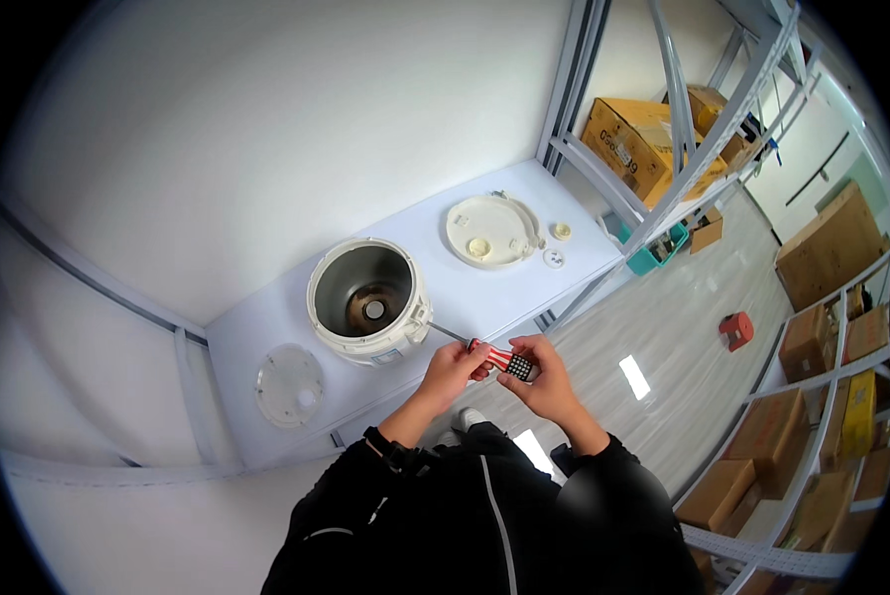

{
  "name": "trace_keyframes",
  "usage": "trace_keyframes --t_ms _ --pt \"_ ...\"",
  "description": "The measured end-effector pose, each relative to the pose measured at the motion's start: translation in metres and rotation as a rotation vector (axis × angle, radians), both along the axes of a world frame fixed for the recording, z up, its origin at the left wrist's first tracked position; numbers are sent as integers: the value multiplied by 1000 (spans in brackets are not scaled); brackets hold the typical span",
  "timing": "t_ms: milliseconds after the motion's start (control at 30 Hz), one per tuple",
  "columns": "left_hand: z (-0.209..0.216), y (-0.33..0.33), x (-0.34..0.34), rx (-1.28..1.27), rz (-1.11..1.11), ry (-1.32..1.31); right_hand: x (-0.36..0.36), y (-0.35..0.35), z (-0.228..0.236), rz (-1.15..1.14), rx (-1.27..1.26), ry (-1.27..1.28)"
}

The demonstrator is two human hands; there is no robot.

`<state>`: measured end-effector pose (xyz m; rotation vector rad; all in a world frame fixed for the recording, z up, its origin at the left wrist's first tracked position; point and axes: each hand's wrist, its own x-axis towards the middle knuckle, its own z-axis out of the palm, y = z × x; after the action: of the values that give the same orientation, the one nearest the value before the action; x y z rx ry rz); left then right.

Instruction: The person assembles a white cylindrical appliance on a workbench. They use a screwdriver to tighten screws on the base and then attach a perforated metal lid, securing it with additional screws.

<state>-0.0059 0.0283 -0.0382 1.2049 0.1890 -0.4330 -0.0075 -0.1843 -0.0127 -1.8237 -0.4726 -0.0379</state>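
In left hand (452, 373) (fingers curled): screwdriver (495, 356).

White cylindrical plastic housing (363, 347) on white rectangular table (470, 293); round cream plastic lid (502, 228) behind-right, round whitish disc (288, 385) front-left.

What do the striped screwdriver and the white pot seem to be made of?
Screwdriver: thin grey shaft, likely metal; red, white and black handle, probably plastic, given its bold colouring. Pot: smooth white shell with moulded-looking rim, likely plastic; grey interior's dull sheen suggests metal.
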Motion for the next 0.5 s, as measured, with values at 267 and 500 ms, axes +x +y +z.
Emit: trace_keyframes --t_ms 267,500 --pt "-12 0 1 -80 32 -76 12 -16 8 199 365 948" --pt "1 0 1 -23 31 13 -4 -1 -5 61 113 165"
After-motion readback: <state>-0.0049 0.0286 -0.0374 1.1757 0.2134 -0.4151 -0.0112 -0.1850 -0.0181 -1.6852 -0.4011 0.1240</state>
